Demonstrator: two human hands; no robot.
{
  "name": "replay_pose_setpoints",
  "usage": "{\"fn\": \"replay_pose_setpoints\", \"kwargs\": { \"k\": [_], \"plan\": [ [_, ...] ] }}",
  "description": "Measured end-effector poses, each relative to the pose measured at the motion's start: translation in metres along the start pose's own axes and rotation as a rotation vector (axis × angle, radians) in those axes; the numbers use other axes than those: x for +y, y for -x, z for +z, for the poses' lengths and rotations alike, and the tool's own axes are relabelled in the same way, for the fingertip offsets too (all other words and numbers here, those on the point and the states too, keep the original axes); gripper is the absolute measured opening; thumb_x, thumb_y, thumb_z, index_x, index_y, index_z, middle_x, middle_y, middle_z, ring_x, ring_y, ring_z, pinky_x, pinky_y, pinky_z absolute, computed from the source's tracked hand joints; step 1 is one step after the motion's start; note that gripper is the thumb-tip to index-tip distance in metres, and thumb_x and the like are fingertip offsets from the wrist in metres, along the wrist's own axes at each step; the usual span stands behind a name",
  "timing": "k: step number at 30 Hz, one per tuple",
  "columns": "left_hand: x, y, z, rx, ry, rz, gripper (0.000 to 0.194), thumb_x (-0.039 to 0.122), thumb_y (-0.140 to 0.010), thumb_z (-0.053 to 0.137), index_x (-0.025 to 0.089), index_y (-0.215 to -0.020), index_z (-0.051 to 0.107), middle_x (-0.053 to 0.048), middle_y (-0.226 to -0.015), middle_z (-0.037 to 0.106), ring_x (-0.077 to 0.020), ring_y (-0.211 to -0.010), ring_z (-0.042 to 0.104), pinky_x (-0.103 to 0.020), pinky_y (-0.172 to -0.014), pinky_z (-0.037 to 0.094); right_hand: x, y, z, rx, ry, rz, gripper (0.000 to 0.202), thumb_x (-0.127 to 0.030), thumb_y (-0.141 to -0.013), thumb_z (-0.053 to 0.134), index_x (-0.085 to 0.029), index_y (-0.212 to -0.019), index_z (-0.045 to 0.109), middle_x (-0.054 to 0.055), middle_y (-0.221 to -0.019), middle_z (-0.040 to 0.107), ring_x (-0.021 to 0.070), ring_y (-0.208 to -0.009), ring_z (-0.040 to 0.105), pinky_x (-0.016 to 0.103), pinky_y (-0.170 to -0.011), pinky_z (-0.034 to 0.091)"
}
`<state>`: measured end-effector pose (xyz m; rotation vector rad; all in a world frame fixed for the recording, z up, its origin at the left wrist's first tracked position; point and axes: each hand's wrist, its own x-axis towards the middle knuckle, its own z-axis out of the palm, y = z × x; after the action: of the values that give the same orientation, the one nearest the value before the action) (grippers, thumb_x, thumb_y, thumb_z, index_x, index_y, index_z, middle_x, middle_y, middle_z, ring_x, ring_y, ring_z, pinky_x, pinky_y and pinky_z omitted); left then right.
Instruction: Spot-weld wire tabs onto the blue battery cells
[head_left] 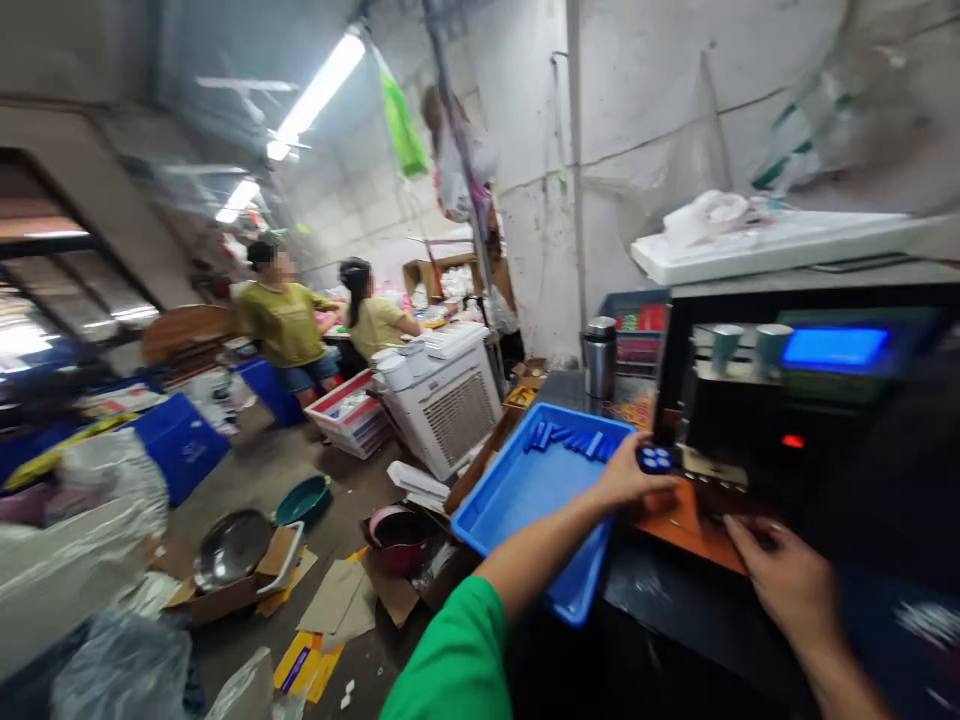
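Note:
Between the thumb and fingers of my left hand is a small dark-blue block with four pale round spots. It is beside the front of a black machine, which has a lit blue screen and a red light. My right hand reaches to an orange plate at the machine's base, its thumb and fingers pinched; what is in them, if anything, cannot be made out. Under my left forearm lies a blue tray with several blue pieces near its far edge.
A steel flask stands behind the tray. White foam rests on the machine. Left of the table are a white air cooler, open cartons and a green basin on the floor. Two people are farther back.

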<state>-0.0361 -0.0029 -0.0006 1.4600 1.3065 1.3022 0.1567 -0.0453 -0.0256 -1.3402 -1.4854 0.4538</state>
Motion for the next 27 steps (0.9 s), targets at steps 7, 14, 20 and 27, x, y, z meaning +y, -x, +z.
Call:
{"fn": "replay_pose_setpoints", "kwargs": {
  "k": [7,14,20,27],
  "plan": [
    [0.010,0.005,-0.019,0.168,-0.282,0.093,0.059,0.023,-0.064,0.078,0.016,-0.116,0.051,-0.010,-0.115,0.058,-0.0240,-0.109,0.057,-0.039,-0.093,0.047,-0.001,-0.018,0.001,-0.074,-0.169,0.169,0.051,-0.067,-0.073,0.054,-0.017,-0.074,0.066,0.012,-0.073,0.072,0.0227,-0.062,0.066,0.031,-0.060,0.052],
    [0.017,0.012,-0.011,0.242,-0.518,0.138,0.023,0.032,-0.076,0.068,0.016,-0.088,0.055,-0.002,-0.084,0.058,-0.0156,-0.077,0.054,-0.028,-0.073,0.044,-0.005,-0.022,0.002,-0.065,-0.221,0.136,0.043,-0.060,-0.076,0.055,-0.018,-0.074,0.064,0.010,-0.071,0.070,0.0216,-0.061,0.064,0.032,-0.062,0.051],
    [0.018,0.006,-0.008,0.179,-0.675,0.003,0.024,0.039,-0.078,0.067,0.018,-0.083,0.057,-0.002,-0.080,0.062,-0.0177,-0.075,0.058,-0.028,-0.069,0.042,-0.002,-0.023,0.004,-0.071,-0.219,0.130,0.038,-0.055,-0.079,0.056,-0.019,-0.075,0.064,0.009,-0.071,0.070,0.0209,-0.061,0.063,0.031,-0.061,0.049],
    [0.023,0.002,-0.005,0.164,-0.760,0.025,0.018,0.035,-0.079,0.063,0.020,-0.074,0.053,0.000,-0.073,0.059,-0.0175,-0.072,0.057,-0.027,-0.066,0.039,-0.003,-0.023,0.004,-0.064,-0.252,0.140,0.034,-0.052,-0.079,0.058,-0.019,-0.075,0.064,0.008,-0.071,0.070,0.0211,-0.063,0.064,0.031,-0.062,0.050]
  ]
}}
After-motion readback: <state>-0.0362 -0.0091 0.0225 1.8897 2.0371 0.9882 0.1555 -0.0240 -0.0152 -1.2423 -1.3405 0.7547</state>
